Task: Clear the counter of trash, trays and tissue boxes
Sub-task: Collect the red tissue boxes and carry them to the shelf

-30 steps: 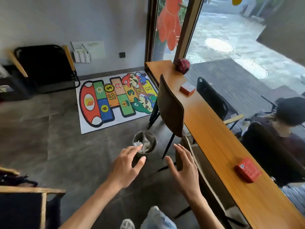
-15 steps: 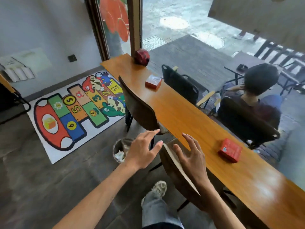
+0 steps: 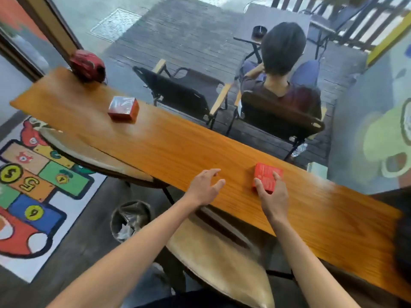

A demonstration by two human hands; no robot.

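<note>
I am standing at a long wooden counter (image 3: pixel 178 152), clearing tissue boxes. My right hand (image 3: pixel 272 196) is curling around the near red tissue box (image 3: pixel 265 177) by the counter's front edge, while my left hand (image 3: pixel 205 188) is hovering open beside it. Next I am likely needing to lift it, then fetch the far tissue box (image 3: pixel 123 108).

Two boxes on the counter (image 3: pixel 178 152): one (image 3: pixel 265 177) under the right fingers (image 3: pixel 277 177), the other (image 3: pixel 123 108) far left; bin (image 3: pixel 131 220) below the left fingers (image 3: pixel 213 172).

You have two red tissue boxes flat on the wooden counter (image 3: pixel 178 152): the near box (image 3: pixel 266 177) at its front edge, the far box (image 3: pixel 123 109) well leftward, mid-width.
</note>
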